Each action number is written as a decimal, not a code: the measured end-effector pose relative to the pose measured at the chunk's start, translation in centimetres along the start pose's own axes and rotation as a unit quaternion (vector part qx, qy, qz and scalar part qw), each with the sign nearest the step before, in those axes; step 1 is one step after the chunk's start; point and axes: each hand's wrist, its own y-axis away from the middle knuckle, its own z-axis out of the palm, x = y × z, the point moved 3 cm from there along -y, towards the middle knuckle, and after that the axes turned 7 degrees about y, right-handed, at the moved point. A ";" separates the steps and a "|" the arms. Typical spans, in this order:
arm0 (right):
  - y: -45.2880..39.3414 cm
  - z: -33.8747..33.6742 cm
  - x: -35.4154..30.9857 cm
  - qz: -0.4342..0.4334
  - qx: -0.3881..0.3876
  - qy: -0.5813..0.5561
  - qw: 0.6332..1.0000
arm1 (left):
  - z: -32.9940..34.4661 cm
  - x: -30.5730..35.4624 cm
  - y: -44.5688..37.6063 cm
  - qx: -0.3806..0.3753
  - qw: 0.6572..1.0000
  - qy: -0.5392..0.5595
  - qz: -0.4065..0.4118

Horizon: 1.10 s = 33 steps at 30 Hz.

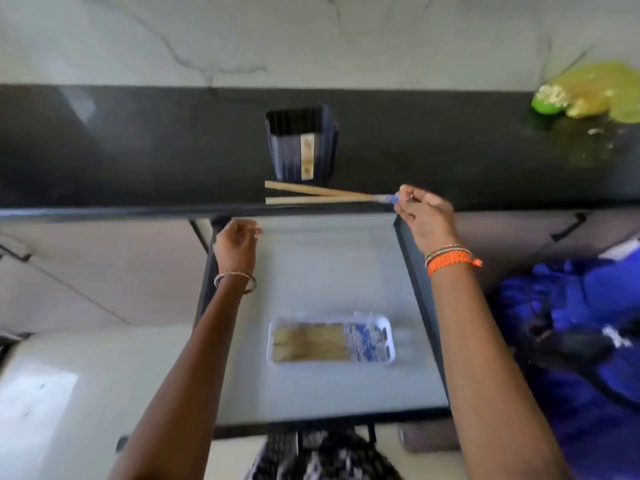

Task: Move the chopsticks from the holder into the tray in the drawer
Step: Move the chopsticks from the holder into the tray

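Note:
A dark blue ribbed holder (301, 145) stands on the black counter, and no chopsticks show above its rim. My right hand (424, 216) pinches the blue-patterned ends of two wooden chopsticks (318, 195), which point left in a narrow V just in front of the holder. A white tray (388, 332) lies on the floor of the open drawer (311, 271) and holds several chopsticks side by side, blue ends to the right. My left hand (236, 245) hovers over the drawer's left rear corner, fingers curled, holding nothing.
The black counter (138, 150) runs across the view with a marbled wall behind. A yellow-green cloth and sponge (585, 93) lie at the far right. Blue fabric (571, 323) is heaped on the right of the drawer. Closed cabinet fronts flank the drawer.

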 end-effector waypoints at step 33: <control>10.0 1.5 19.3 -0.193 -0.199 0.784 0.555 | -1.5 -12.7 12.2 -0.137 0.931 -0.303 -0.152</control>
